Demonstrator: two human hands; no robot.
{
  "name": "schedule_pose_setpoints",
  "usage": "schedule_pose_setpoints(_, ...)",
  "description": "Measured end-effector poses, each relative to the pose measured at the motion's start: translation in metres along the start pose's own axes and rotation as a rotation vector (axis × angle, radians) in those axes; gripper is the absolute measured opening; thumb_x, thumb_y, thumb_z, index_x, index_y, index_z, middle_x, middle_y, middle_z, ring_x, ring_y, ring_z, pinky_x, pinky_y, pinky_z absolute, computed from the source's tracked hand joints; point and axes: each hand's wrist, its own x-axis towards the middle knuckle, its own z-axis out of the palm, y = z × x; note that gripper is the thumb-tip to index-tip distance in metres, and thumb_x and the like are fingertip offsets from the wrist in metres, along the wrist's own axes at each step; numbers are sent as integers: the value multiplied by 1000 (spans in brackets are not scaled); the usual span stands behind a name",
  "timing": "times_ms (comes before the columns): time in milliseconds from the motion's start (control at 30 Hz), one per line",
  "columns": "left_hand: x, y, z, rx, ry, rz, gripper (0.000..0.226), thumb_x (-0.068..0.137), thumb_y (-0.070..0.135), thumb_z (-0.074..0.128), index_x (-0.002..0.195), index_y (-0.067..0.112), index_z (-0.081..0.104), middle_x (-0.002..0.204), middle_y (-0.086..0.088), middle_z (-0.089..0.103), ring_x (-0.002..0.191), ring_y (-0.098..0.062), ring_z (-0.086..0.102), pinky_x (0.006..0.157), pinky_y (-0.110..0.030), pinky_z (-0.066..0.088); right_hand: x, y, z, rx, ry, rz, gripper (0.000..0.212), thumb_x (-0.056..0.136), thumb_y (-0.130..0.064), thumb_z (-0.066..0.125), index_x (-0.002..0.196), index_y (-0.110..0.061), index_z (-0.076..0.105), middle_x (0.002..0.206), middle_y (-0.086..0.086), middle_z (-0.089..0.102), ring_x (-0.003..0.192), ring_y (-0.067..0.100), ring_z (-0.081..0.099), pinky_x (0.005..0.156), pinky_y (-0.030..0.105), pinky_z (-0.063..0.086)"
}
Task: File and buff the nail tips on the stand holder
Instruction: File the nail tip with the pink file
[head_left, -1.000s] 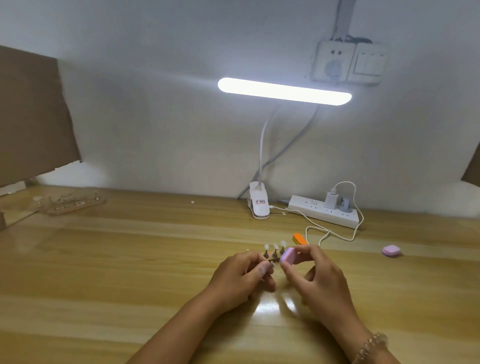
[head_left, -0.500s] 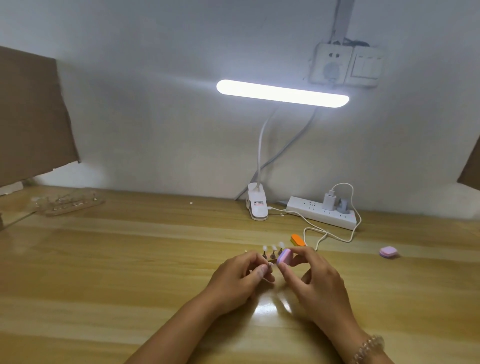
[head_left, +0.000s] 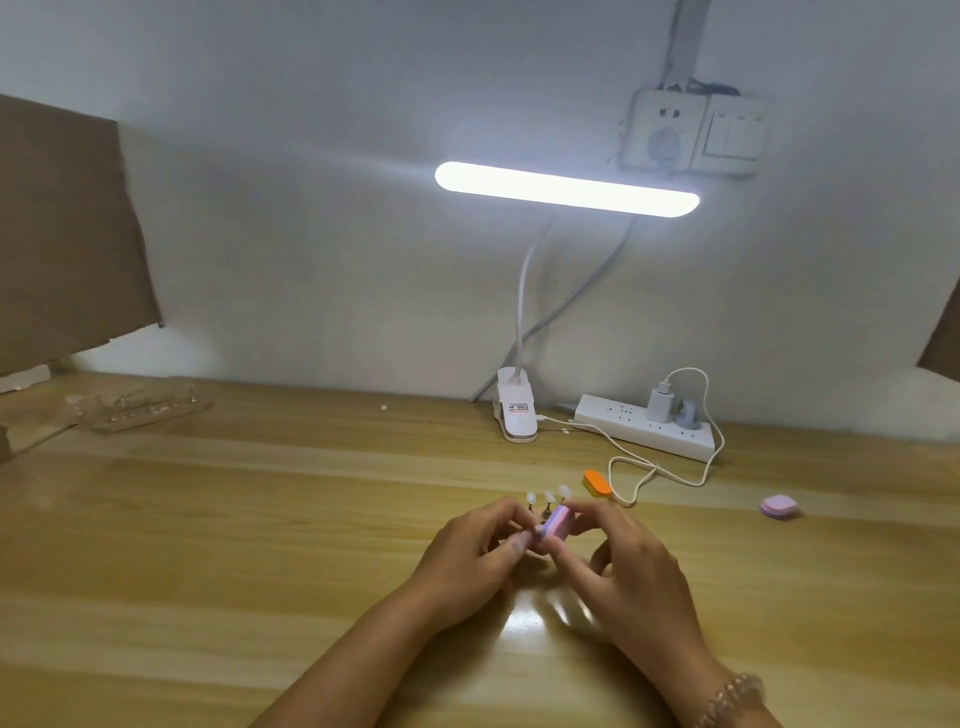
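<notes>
Compared with a second ago, the buffer block (head_left: 557, 521) sits a bit further left and lower, tucked right up against the left hand (head_left: 478, 551). The hands themselves are pretty much where they were.

The right hand (head_left: 623, 566) pinches the pink-and-purple block between thumb and fingertips, tilted on a diagonal. The left hand is curled, with thumb and forefinger coming together at the block's lower end. I'd guess it's steadying a tip or its post, but I honestly can't tell what's in that pinch, if anything.

The stand holder (head_left: 544, 513) is on the table (head_left: 260, 519) just behind the knuckles. Only its thin posts show, with three pale nail tips (head_left: 548, 496) poking up above the fingers.

My read is that we're mid-buffing, somewhere in the middle of the job. The three visible tips stand free of the block, and the one being worked is lower down, hidden by the fingers. No way to say which tips are already finished, because they're tiny and washed out by the lamp (head_left: 566, 188). How many tips the holder carries is hidden too.

An orange block (head_left: 596, 482) lies just beyond the hands and another pink block (head_left: 778, 506) well off to the right, both untouched. A second holder (head_left: 150, 408) sits far left, blurry.
</notes>
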Motion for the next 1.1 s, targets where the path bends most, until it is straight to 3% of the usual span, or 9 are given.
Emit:
schedule_pose_setpoints(167, 1, -3, 1, 26, 0, 10, 11, 91, 23, 57, 93, 28, 67, 90, 7, 73, 70, -26, 64, 68, -42, 52, -3, -2, 1, 9, -37, -40, 31, 77, -64, 60, 98, -41, 59, 92, -26, 60, 62, 1, 60, 58, 25, 49)
schedule_pose_setpoints(300, 1, -4, 2, 60, 4, 39, 10, 88, 27, 61, 88, 36, 67, 88, 18, 71, 56, -1, 52, 61, -27, 45, 0, 3, 2, 30, 16, 21, 30, 77, -66, 56, 91, -40, 60, 89, -25, 62, 67, 3, 60, 60, 27, 48)
schedule_pose_setpoints(400, 2, -2, 2, 47, 17, 37, 10, 82, 30, 60, 85, 36, 68, 86, 18, 70, 56, -1, 50, 60, -26, 44, -2, -1, 3, 23, -20, -12, 31, 75, -68, 57, 90, -41, 58, 90, -24, 62, 64, 5, 59, 57, 24, 48)
schedule_pose_setpoints(533, 1, -2, 3, 42, 21, 56, 7, 91, 27, 63, 88, 30, 68, 84, 18, 69, 57, 0, 52, 61, -31, 47, 3, 4, 0, 85, 30, 85, 27, 74, -64, 61, 87, -40, 61, 85, -25, 64, 70, 2, 59, 61, 28, 46)
schedule_pose_setpoints(667, 0, 2, 2, 2, 15, 37, 11, 91, 29, 54, 90, 28, 65, 86, 12, 71, 69, -16, 61, 68, -50, 51, -6, -6, 0, 48, -24, -13, 29, 76, -65, 56, 94, -42, 58, 95, -28, 62, 63, 3, 60, 60, 25, 49)
schedule_pose_setpoints(733, 0, 2, 2, 4, 8, 37, 12, 92, 27, 53, 89, 32, 63, 87, 12, 72, 71, -17, 64, 69, -49, 51, -5, -7, -1, 29, -38, -24, 27, 77, -59, 60, 97, -41, 58, 95, -27, 62, 63, 0, 58, 61, 26, 50)
schedule_pose_setpoints(833, -2, 2, 2, 24, 4, 39, 18, 96, 21, 55, 88, 35, 63, 85, 17, 71, 63, 1, 61, 64, -40, 52, 0, -4, -2, 51, 13, 40, 21, 79, -50, 69, 95, -40, 59, 91, -26, 63, 64, 2, 59, 62, 29, 49)
schedule_pose_setpoints(967, -1, 1, 1, 53, -16, 20, 14, 92, 27, 52, 93, 31, 65, 90, 13, 72, 74, -15, 65, 70, -47, 54, -5, -7, 0, 8, -28, -32, 27, 76, -56, 65, 97, -40, 60, 94, -28, 62, 61, -5, 54, 58, 22, 47)
schedule_pose_setpoints(1100, -2, 0, 3, -18, -8, 8, 14, 100, 15, 54, 95, 22, 65, 95, 8, 74, 84, -4, 72, 62, -25, 48, 4, 3, -3, 87, 92, 115, 20, 79, -41, 76, 89, -39, 58, 88, -26, 64, 63, 5, 59, 61, 28, 48)
